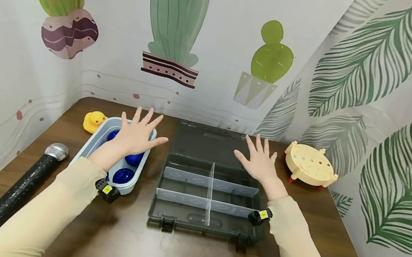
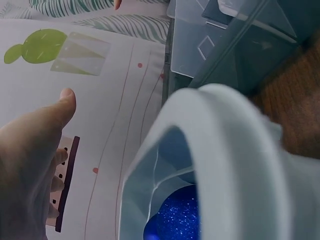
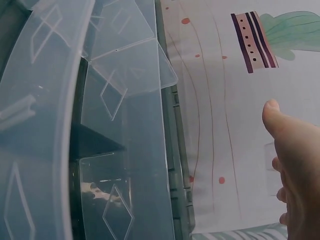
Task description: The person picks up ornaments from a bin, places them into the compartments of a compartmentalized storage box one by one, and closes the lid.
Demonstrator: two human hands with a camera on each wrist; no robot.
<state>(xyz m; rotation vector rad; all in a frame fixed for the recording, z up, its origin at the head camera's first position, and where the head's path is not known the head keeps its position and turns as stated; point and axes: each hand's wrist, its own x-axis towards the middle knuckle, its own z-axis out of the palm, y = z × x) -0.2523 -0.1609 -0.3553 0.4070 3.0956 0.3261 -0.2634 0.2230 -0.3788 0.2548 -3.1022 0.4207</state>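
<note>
My left hand (image 1: 133, 136) is spread above a light blue tub (image 1: 141, 171), its fingers straight and nothing in them. Several shiny blue balls (image 1: 123, 175) lie in the tub; hand and forearm hide part of it. In the left wrist view, one glittery blue ball (image 2: 179, 212) shows past the tub's rim (image 2: 220, 130). My right hand (image 1: 259, 163) is spread too, holding nothing, over the right side of a dark see-through organizer box (image 1: 180, 211). The box's lid (image 1: 204, 143) lies back toward the wall. Clear dividers (image 1: 188, 177) split the box into several compartments.
Left of the tub lies a black microphone (image 1: 25, 183) with a silver head. A yellow rubber duck (image 1: 94, 121) sits behind the tub's left side. At the back right stands a small cream round stool-like object (image 1: 311, 163) with red feet. A patterned cloth (image 1: 224, 40) hangs behind the table.
</note>
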